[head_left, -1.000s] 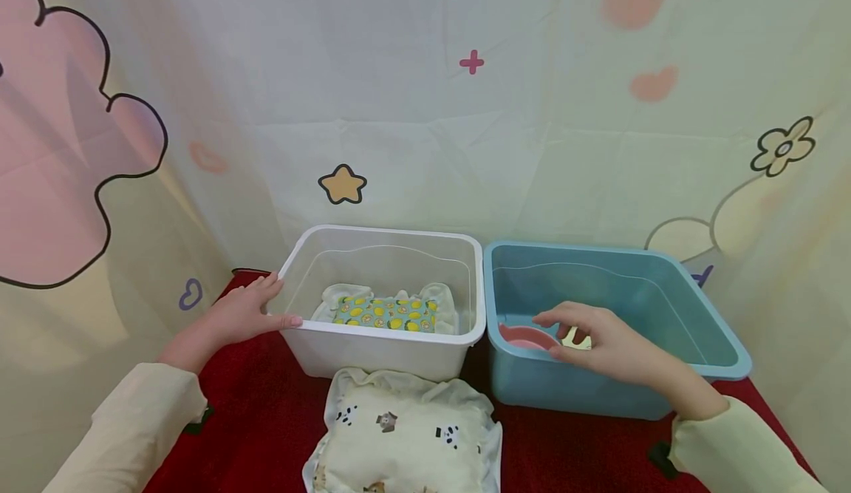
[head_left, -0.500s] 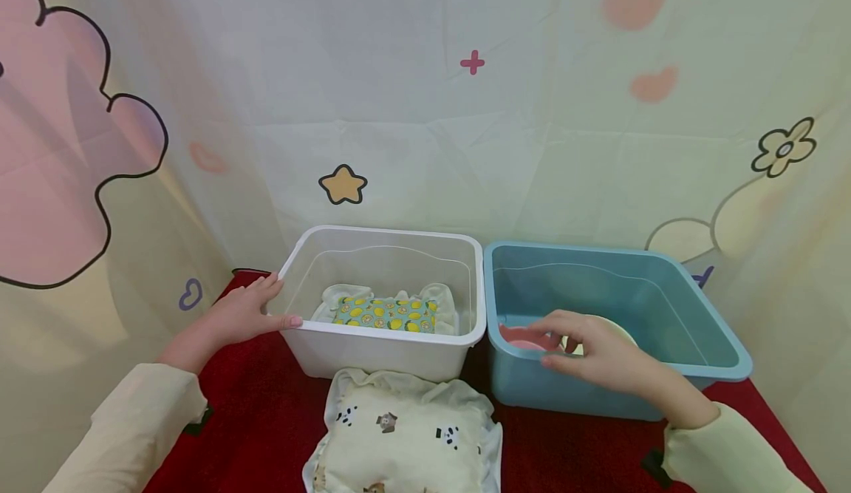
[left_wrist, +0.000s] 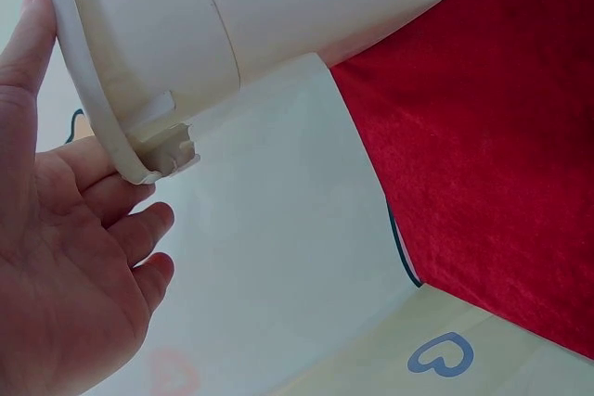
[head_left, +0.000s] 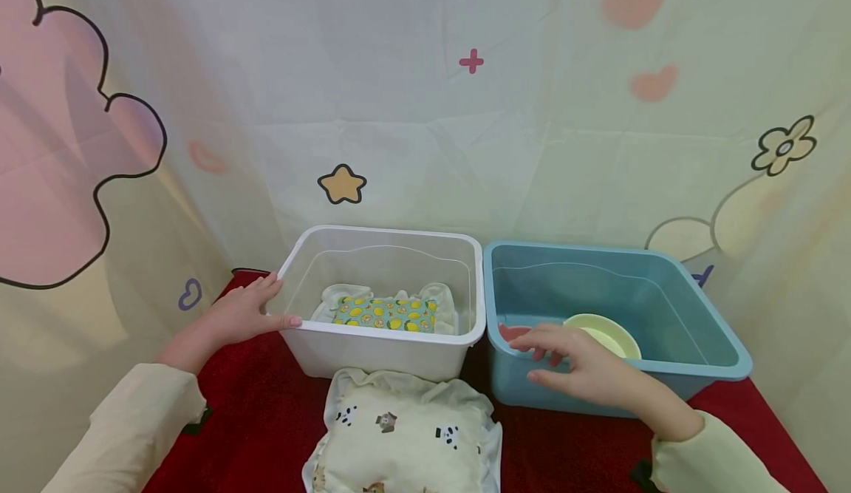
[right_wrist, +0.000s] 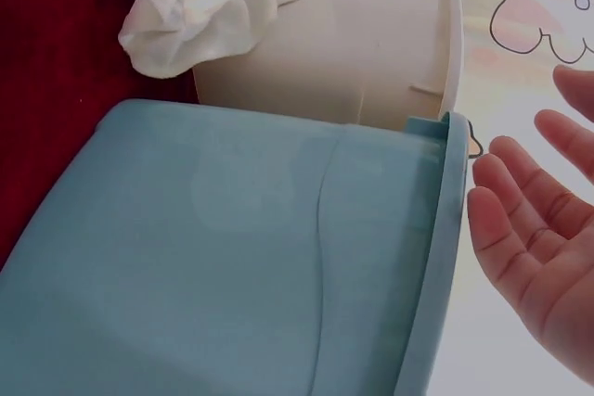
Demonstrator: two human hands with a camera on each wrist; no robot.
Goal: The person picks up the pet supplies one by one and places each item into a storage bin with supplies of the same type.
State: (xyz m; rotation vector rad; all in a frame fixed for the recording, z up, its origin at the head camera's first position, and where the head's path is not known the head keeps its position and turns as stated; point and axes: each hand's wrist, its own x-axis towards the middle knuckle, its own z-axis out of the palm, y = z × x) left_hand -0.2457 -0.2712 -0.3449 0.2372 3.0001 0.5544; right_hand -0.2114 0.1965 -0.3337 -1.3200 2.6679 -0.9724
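Note:
My left hand (head_left: 242,314) rests on the front-left corner of the white bin (head_left: 382,338), its thumb and fingertips touching the rim and the other fingers loose beside it. Over the near rim of the blue bin (head_left: 618,260) hovers my right hand (head_left: 585,367), with relaxed fingers and nothing held. The right wrist view shows its fingers apart from the rim. Inside the blue bin are a pink dish (head_left: 513,332), partly hidden by the fingers and rim, and a pale yellow round dish (head_left: 601,334). A small lemon-print pillow (head_left: 385,313) lies in the white bin.
A frilled cream pillow (head_left: 402,434) with animal prints lies in front of the white bin. Both bins stand side by side on a red cloth (head_left: 246,419). A patterned curtain (head_left: 425,145) hangs close behind them.
My right hand reached toward the pink dish, then drew back toward me and slightly left with nothing in it. The yellow dish is now uncovered. My left hand has stayed in place.

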